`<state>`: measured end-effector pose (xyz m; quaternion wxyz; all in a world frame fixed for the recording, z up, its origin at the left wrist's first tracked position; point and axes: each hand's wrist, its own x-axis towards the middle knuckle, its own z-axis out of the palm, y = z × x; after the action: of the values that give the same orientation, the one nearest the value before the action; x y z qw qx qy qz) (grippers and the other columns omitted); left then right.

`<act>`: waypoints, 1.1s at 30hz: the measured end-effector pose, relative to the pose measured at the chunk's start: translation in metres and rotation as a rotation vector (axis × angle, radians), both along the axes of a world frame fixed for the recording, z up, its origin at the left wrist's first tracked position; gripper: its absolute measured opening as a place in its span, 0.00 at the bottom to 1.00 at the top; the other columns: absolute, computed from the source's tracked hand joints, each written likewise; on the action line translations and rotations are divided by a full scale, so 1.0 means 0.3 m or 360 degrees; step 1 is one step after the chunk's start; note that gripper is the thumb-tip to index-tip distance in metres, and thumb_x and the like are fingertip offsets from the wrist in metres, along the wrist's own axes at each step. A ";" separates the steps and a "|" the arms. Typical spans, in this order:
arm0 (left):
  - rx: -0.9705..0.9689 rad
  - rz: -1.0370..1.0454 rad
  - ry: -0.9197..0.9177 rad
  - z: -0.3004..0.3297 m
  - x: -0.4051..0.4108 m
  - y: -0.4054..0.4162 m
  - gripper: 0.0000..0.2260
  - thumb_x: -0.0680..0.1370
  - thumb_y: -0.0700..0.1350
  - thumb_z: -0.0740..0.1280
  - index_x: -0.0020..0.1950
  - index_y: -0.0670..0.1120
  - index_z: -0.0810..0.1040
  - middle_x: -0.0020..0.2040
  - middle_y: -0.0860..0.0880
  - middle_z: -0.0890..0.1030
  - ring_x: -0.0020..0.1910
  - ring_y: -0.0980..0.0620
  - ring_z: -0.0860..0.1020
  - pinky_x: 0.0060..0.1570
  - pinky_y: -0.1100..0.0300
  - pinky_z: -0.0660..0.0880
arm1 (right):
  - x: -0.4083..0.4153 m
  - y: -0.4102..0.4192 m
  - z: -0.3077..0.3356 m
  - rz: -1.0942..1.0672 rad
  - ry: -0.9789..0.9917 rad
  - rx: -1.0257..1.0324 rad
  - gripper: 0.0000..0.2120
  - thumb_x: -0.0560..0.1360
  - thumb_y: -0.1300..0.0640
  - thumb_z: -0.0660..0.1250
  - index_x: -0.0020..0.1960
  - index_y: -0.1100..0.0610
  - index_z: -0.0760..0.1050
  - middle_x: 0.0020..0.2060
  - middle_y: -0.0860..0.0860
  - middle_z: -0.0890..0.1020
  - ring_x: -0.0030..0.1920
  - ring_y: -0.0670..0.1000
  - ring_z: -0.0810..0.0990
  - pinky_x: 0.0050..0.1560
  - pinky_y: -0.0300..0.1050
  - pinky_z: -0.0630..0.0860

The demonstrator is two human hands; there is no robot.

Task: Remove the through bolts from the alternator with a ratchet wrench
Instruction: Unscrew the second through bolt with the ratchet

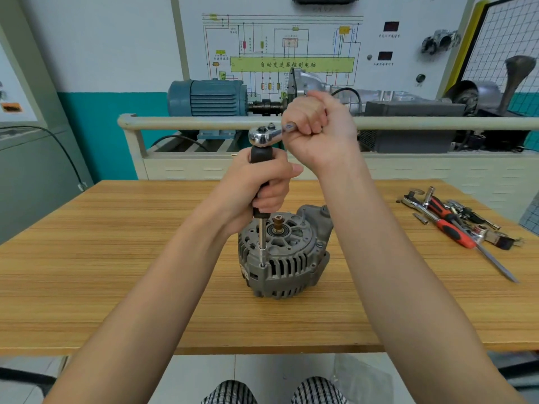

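Here the grey cast-metal alternator [284, 253] stands on end near the middle of the light wooden tabletop [116, 272], its brass-coloured shaft stub [278, 222] pointing up. A slim steel extension bar with a black rubber handle [260, 182] rises straight from a through bolt [262, 265] at the housing's near-left rim, the small socket at its foot seated on the bolt head. The left hand [262, 188] is wrapped tight round that black handle, fingers curled, thumb lying across toward the right. On top of the handle sits the head of the chrome ratchet wrench [267, 135], lying level. The right hand [316, 126] is clenched in a fist about the wrench's shank, just to the right of the head and above the left hand; most of the shank is hidden inside the fist.

Off to the right on the same tabletop lies a loose heap of tools: a red-and-black-handled screwdriver [455, 231] with its long blade aimed toward the table's near edge, a second chrome ratchet [414, 201], and some sockets and bits I can't tell apart. Behind the table stands a blue electric motor [207, 97] in front of a white wiring-diagram board [280, 48].
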<state>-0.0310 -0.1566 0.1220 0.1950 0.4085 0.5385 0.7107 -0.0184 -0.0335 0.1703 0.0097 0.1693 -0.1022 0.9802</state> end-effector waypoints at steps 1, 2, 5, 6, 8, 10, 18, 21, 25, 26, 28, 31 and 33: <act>0.0009 0.0048 -0.0028 0.001 -0.002 0.002 0.18 0.70 0.38 0.64 0.23 0.49 0.64 0.18 0.54 0.60 0.16 0.58 0.55 0.20 0.70 0.54 | 0.001 -0.004 -0.001 -0.0057 0.0000 -0.0016 0.30 0.81 0.56 0.50 0.20 0.57 0.58 0.14 0.49 0.58 0.14 0.48 0.55 0.18 0.37 0.54; 0.0028 0.0127 -0.0054 0.001 -0.004 0.004 0.18 0.70 0.38 0.64 0.22 0.50 0.63 0.19 0.54 0.59 0.16 0.58 0.55 0.20 0.71 0.54 | 0.009 -0.012 -0.001 -0.0162 0.0000 -0.0028 0.29 0.81 0.57 0.50 0.21 0.56 0.58 0.15 0.48 0.58 0.14 0.47 0.56 0.18 0.36 0.54; 0.0079 0.0449 -0.0069 -0.001 -0.002 0.017 0.20 0.71 0.35 0.64 0.25 0.49 0.61 0.20 0.53 0.58 0.17 0.57 0.53 0.21 0.70 0.54 | 0.073 -0.049 -0.017 -0.0620 0.0100 0.0030 0.22 0.80 0.60 0.51 0.28 0.55 0.57 0.17 0.47 0.58 0.17 0.46 0.56 0.21 0.37 0.55; 0.0090 0.0548 -0.0056 -0.004 0.003 0.024 0.21 0.73 0.33 0.64 0.26 0.49 0.60 0.20 0.53 0.58 0.18 0.56 0.53 0.21 0.69 0.54 | 0.101 -0.072 -0.028 -0.0806 0.0180 0.0083 0.20 0.81 0.60 0.51 0.29 0.55 0.57 0.18 0.47 0.58 0.18 0.47 0.56 0.22 0.38 0.56; 0.0120 0.0700 -0.0026 -0.010 0.014 0.039 0.21 0.74 0.31 0.62 0.26 0.48 0.61 0.20 0.54 0.60 0.18 0.55 0.54 0.22 0.69 0.54 | 0.153 -0.129 -0.056 -0.1208 0.0388 0.0207 0.20 0.81 0.60 0.51 0.31 0.54 0.57 0.18 0.48 0.59 0.20 0.47 0.57 0.25 0.41 0.57; 0.0134 0.0774 0.0018 -0.014 0.021 0.045 0.20 0.74 0.31 0.63 0.27 0.47 0.62 0.19 0.54 0.61 0.18 0.56 0.56 0.22 0.70 0.55 | 0.186 -0.182 -0.079 -0.1502 0.0580 0.0299 0.19 0.81 0.60 0.50 0.31 0.53 0.60 0.19 0.48 0.60 0.21 0.48 0.58 0.27 0.45 0.57; 0.0068 0.0339 0.0132 -0.008 -0.002 -0.001 0.19 0.72 0.34 0.66 0.23 0.49 0.67 0.20 0.52 0.64 0.18 0.54 0.60 0.22 0.66 0.60 | 0.129 -0.069 -0.024 -0.0852 0.0268 0.0144 0.24 0.81 0.59 0.50 0.25 0.55 0.58 0.17 0.47 0.58 0.17 0.46 0.55 0.21 0.37 0.56; -0.0023 -0.0063 0.0118 0.001 -0.010 -0.008 0.16 0.69 0.37 0.68 0.24 0.47 0.68 0.20 0.51 0.66 0.18 0.54 0.61 0.22 0.66 0.62 | 0.057 -0.018 -0.010 -0.0314 0.0015 0.0054 0.28 0.81 0.58 0.50 0.21 0.55 0.59 0.15 0.48 0.57 0.16 0.46 0.53 0.19 0.37 0.54; -0.0116 -0.0150 0.0174 -0.003 0.005 0.013 0.18 0.71 0.37 0.66 0.24 0.47 0.65 0.18 0.53 0.63 0.16 0.57 0.59 0.21 0.68 0.59 | 0.012 0.008 -0.020 0.0098 -0.0077 -0.0061 0.26 0.81 0.55 0.50 0.24 0.51 0.58 0.19 0.45 0.54 0.20 0.45 0.51 0.22 0.36 0.51; -0.0114 -0.0108 0.0169 -0.004 0.008 0.016 0.19 0.72 0.38 0.65 0.23 0.48 0.65 0.18 0.53 0.62 0.16 0.57 0.58 0.20 0.69 0.58 | 0.012 0.012 -0.025 0.0096 -0.0048 -0.0097 0.27 0.81 0.56 0.50 0.22 0.52 0.58 0.19 0.46 0.53 0.20 0.45 0.51 0.22 0.36 0.51; -0.0069 -0.0007 0.0141 -0.008 0.012 0.021 0.19 0.71 0.38 0.65 0.21 0.50 0.65 0.18 0.54 0.62 0.16 0.58 0.57 0.20 0.69 0.57 | 0.029 0.014 -0.032 -0.0010 0.0022 -0.0146 0.29 0.81 0.57 0.50 0.20 0.56 0.58 0.16 0.48 0.55 0.20 0.45 0.50 0.20 0.36 0.52; 0.0028 0.0233 0.0076 -0.014 0.017 0.033 0.19 0.69 0.38 0.65 0.21 0.51 0.65 0.20 0.54 0.61 0.17 0.57 0.56 0.20 0.70 0.56 | 0.094 0.001 -0.036 -0.0453 0.0147 -0.0102 0.27 0.80 0.59 0.51 0.22 0.56 0.60 0.16 0.48 0.58 0.16 0.46 0.54 0.19 0.37 0.54; 0.0074 0.0427 0.0045 -0.020 0.018 0.045 0.18 0.69 0.38 0.65 0.23 0.51 0.64 0.21 0.53 0.61 0.18 0.56 0.56 0.21 0.69 0.56 | 0.146 -0.032 -0.045 -0.0823 0.0258 -0.0007 0.24 0.80 0.60 0.50 0.25 0.55 0.59 0.17 0.48 0.58 0.18 0.47 0.55 0.22 0.37 0.55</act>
<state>-0.0255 -0.1430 0.1161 0.0812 0.3473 0.5745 0.7368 0.0253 -0.0430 0.1569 0.2682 0.2154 -0.1387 0.9287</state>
